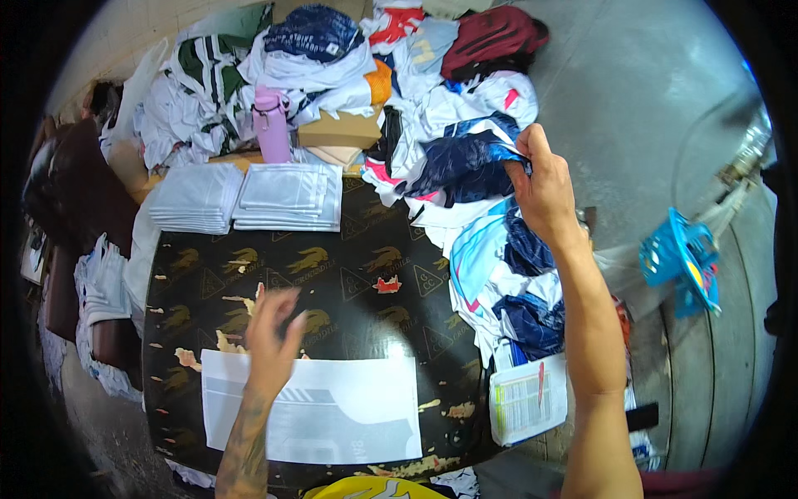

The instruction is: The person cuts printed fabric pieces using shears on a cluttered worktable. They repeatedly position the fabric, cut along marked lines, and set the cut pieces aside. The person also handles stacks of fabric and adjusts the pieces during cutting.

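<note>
My right hand [544, 187] is raised at the right, thumb and fingers pinched on a dark navy patterned fabric piece [465, 166], which hangs over the cloth pile. My left hand [273, 337], slightly blurred, hovers over the table with its fingers apart and nothing in them. Below it, near the table's front edge, lies a flat white and grey printed sheet [349, 407]; my left forearm covers part of it. Two neat stacks of folded pale grey pieces, a left stack [193, 198] and a right stack [289, 200], sit at the table's far left.
The black patterned tabletop [332, 291] has worn patches. A large cloth pile [332, 71] fills the back and right side. A lilac bottle [270, 125] stands beside a cardboard box [339, 129]. A white package [528, 399] lies at the right edge; a blue plastic basket [669, 258] is beyond.
</note>
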### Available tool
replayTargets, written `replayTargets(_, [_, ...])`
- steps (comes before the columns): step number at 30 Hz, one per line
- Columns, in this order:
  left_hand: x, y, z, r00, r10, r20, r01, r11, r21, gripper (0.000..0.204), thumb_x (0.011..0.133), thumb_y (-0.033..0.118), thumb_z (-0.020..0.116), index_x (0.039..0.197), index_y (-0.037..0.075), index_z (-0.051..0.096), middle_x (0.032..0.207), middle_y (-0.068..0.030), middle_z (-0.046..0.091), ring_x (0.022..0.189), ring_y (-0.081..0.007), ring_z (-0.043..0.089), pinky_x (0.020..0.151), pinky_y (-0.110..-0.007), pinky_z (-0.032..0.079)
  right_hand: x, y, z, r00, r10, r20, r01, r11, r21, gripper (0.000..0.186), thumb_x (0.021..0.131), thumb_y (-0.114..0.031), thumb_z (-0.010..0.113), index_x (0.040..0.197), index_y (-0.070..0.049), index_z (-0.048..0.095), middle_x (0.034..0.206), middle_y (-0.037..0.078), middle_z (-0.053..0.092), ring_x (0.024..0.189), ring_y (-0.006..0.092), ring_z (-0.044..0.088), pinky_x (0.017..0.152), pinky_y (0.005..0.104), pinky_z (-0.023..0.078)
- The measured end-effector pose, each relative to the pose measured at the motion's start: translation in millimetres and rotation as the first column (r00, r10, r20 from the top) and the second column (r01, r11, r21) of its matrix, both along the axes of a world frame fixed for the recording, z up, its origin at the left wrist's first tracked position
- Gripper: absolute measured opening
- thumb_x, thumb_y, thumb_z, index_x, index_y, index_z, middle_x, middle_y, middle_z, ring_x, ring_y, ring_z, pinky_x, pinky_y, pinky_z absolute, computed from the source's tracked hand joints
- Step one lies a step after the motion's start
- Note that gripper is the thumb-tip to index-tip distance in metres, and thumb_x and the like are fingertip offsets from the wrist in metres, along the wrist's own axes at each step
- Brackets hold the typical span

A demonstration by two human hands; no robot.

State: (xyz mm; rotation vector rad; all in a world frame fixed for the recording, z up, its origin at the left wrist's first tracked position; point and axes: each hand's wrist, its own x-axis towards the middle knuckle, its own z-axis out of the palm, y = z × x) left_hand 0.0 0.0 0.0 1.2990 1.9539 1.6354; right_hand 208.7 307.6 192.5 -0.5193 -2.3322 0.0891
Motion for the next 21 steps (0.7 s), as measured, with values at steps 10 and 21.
replayTargets(10, [17.1,-46.0,180.3,0.772,-0.635,0.024,0.632,0.771,0.079,0.038,0.095,0.003,0.074,0.132,-0.002,0.064,0.113,-0.0027,0.066,0.104,-0.0105,0.06,0.092,-0.028,0.05,87.5,-236.6,103.4,0.811,0.143,0.567,0.123,0.906,-0.405,0.031,0.086,-0.019,0.088,0.104,0.0,0.071,0.081,0.016,0.063,0.073,0.026,0.055,0.073,0.0394,0.049])
replayTargets(21, [48.6,-316.6,133.3,0.894,-0.428,0.135,0.447,0.873,-0.195,0.028,0.105,0.026,0.07,0.093,0.003,0.06,0.083,0.0037,0.053,0.082,-0.0057,0.048,0.073,-0.026,0.042,217.4,-389.1,-13.9,0.818,0.381,0.431,-0.049,0.793,-0.607,0.027,0.095,-0.023,0.084,0.107,-0.002,0.072,0.088,0.012,0.07,0.08,0.0255,0.069,0.074,0.0383,0.053])
